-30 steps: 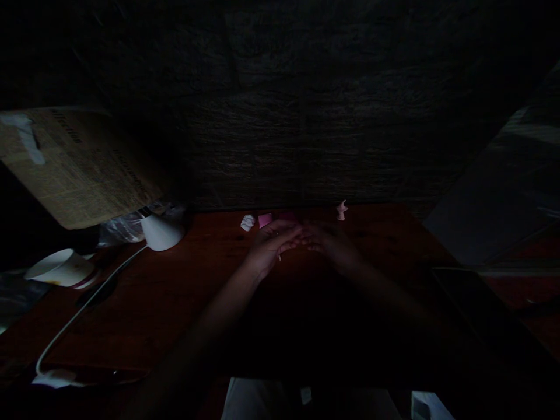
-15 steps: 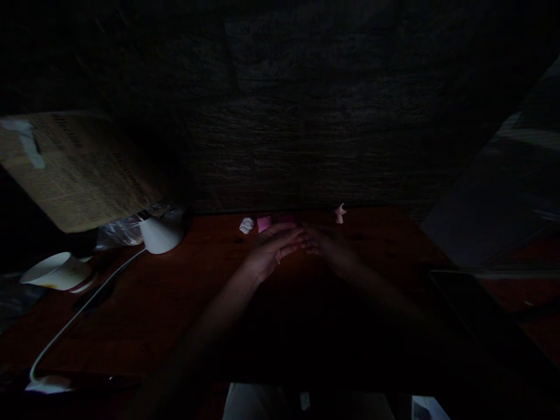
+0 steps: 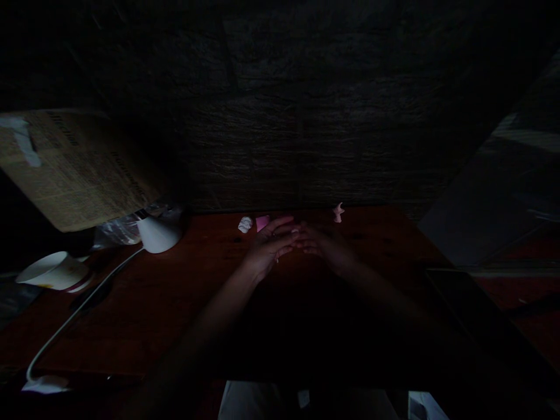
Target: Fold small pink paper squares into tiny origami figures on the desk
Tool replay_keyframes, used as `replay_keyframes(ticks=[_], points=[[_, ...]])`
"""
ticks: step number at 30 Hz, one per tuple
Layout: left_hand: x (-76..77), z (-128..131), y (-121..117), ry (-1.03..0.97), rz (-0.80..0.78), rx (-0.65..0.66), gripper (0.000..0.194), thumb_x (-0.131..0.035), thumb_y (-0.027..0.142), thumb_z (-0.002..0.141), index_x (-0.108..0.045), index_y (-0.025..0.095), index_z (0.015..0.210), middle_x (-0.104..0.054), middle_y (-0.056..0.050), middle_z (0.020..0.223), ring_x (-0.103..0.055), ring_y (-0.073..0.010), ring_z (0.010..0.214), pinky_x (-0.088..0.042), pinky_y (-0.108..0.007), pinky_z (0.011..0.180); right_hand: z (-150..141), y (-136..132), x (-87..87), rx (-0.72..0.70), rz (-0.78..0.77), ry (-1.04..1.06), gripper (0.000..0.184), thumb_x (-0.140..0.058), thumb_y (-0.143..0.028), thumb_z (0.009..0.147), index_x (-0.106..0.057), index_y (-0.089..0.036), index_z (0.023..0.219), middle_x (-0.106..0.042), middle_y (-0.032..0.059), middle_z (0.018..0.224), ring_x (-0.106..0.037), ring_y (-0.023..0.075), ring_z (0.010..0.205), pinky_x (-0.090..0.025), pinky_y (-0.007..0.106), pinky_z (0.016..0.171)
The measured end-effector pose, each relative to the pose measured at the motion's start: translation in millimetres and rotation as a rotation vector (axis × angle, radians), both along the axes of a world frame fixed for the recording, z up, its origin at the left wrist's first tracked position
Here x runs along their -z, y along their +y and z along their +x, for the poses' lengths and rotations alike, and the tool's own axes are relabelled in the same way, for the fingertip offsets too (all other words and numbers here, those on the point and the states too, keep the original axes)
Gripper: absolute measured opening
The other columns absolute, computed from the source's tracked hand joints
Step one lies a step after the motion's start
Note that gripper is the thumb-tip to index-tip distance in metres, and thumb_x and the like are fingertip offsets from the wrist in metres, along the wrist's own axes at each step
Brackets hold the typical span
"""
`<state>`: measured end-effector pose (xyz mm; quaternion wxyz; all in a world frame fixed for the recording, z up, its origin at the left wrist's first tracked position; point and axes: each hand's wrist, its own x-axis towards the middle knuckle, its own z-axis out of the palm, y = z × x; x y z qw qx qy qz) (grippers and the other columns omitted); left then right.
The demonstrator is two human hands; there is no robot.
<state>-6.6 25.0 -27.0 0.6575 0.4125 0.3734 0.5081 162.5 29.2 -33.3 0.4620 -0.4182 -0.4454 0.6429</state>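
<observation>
"Clay, perhaps, that small pale speck (image 3: 295, 231) at the fingertips, mid-frame?"

"Could be; too dark to be sure. The left hand (image 3: 265, 249) has its fingers curled, and the right hand (image 3: 326, 245) is half closed to meet it. I can't tell whether either truly grips."

"Why so close together?"

"Two hands, one tiny thing: probably so the fingertips can work it from both sides."

"And beyond them on the bench (image 3: 196, 280)?"

"One paper cup (image 3: 74, 273) lies tipped at the left, then one white lump (image 3: 245, 224) and one pink square (image 3: 262, 222) just beside it, likely within easy reach."

"Farther back?"

"One pink figure (image 3: 338, 212), upright near the wall (image 3: 280, 146), right of centre, presumably parked there to avoid knocks."
</observation>
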Motion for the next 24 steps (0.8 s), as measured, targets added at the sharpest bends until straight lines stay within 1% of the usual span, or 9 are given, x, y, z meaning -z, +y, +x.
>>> replay_keyframes(ticks=[3, 5, 8, 10, 12, 14, 16, 20, 24], points=[[0.0, -0.1, -0.1, 0.024, 0.04, -0.009, 0.045, -0.093, 0.021, 0.07, -0.077, 0.02, 0.112, -0.079, -0.006, 0.108, -0.072, -0.0138, 0.086, -0.055, -0.024, 0.073, -0.8, 0.0, -1.4, -0.007, -0.058, 0.011, 0.029, -0.073, -0.053, 0.091, -0.079, -0.025, 0.09, -0.081, 0.0067, 0.089, -0.074, 0.02, 0.084, -0.055, 0.033, 0.077], [0.5, -0.2, 1.2, 0.05, 0.073, -0.035, 0.036, -0.09, 0.029, 0.075, -0.077, 0.018, 0.107, -0.079, -0.006, 0.1, -0.07, -0.0126, 0.078, -0.054, -0.023, 0.068, -2.0, -0.6, -1.9, -0.03, -0.093, 0.031, 0.029, -0.072, -0.054, 0.092, -0.079, -0.025, 0.091, -0.082, 0.0072, 0.095, -0.075, 0.0203, 0.088, -0.055, 0.034, 0.081], [1.1, -0.4, 3.0, 0.059, 0.076, -0.091, 0.034, -0.086, 0.04, 0.079, -0.077, 0.018, 0.103, -0.076, -0.004, 0.086, -0.065, -0.0107, 0.066, -0.05, -0.021, 0.059, -3.2, -1.2, -0.8, -0.064, -0.106, 0.049, 0.031, -0.073, -0.055, 0.091, -0.08, -0.025, 0.094, -0.082, 0.0075, 0.099, -0.074, 0.0205, 0.091, -0.055, 0.035, 0.083], [0.9, -0.4, 2.8, 0.055, 0.043, -0.106, 0.035, -0.086, 0.04, 0.079, -0.077, 0.019, 0.105, -0.076, -0.003, 0.085, -0.067, -0.0113, 0.068, -0.05, -0.021, 0.06, -2.8, -1.1, 0.4, -0.07, -0.097, 0.046, 0.034, -0.075, -0.057, 0.088, -0.08, -0.024, 0.094, -0.081, 0.0074, 0.097, -0.074, 0.0209, 0.091, -0.054, 0.034, 0.082], [0.0, -0.2, 1.5, 0.063, 0.033, -0.087, 0.037, -0.089, 0.035, 0.077, -0.077, 0.021, 0.109, -0.078, -0.004, 0.093, -0.069, -0.0125, 0.076, -0.052, -0.022, 0.065, -1.5, -0.8, 0.8, -0.075, -0.092, 0.055, 0.035, -0.078, -0.059, 0.085, -0.08, -0.025, 0.093, -0.081, 0.0072, 0.096, -0.073, 0.0214, 0.091, -0.054, 0.035, 0.082], [-1.1, 0.2, -0.1, 0.076, 0.052, -0.047, 0.042, -0.091, 0.029, 0.073, -0.077, 0.022, 0.111, -0.079, -0.005, 0.103, -0.071, -0.0138, 0.085, -0.053, -0.023, 0.071, -0.1, -0.9, 0.0, -0.081, -0.087, 0.081, 0.033, -0.083, -0.057, 0.081, -0.08, -0.026, 0.092, -0.081, 0.0061, 0.097, -0.073, 0.0213, 0.092, -0.054, 0.035, 0.083], [-1.9, 0.5, -1.2, 0.087, 0.073, -0.024, 0.046, -0.094, 0.025, 0.068, -0.078, 0.023, 0.112, -0.078, -0.005, 0.107, -0.071, -0.0147, 0.089, -0.054, -0.025, 0.075, 0.6, -1.4, -1.6, -0.088, -0.088, 0.104, 0.031, -0.086, -0.053, 0.078, -0.08, -0.027, 0.093, -0.081, 0.0045, 0.095, -0.073, 0.0205, 0.092, -0.053, 0.034, 0.083], [-1.4, 0.9, -1.0, 0.133, 0.093, -0.059, 0.047, -0.096, 0.028, 0.063, -0.079, 0.021, 0.105, -0.077, -0.004, 0.1, -0.069, -0.0135, 0.081, -0.051, -0.024, 0.07, -0.5, -3.3, -3.7, -0.102, -0.133, 0.104, 0.023, -0.085, -0.044, 0.079, -0.079, -0.025, 0.09, -0.08, 0.0028, 0.091, -0.074, 0.0192, 0.091, -0.052, 0.032, 0.082], [0.3, 1.2, 0.5, 0.153, 0.126, -0.104, 0.038, -0.093, 0.042, 0.068, -0.078, 0.019, 0.095, -0.074, -0.003, 0.09, -0.063, -0.0104, 0.071, -0.047, -0.021, 0.062, -1.0, -3.8, -3.1, -0.129, -0.136, 0.108, 0.02, -0.083, -0.043, 0.082, -0.079, -0.026, 0.093, -0.082, 0.0036, 0.097, -0.074, 0.0191, 0.095, -0.052, 0.033, 0.086]])
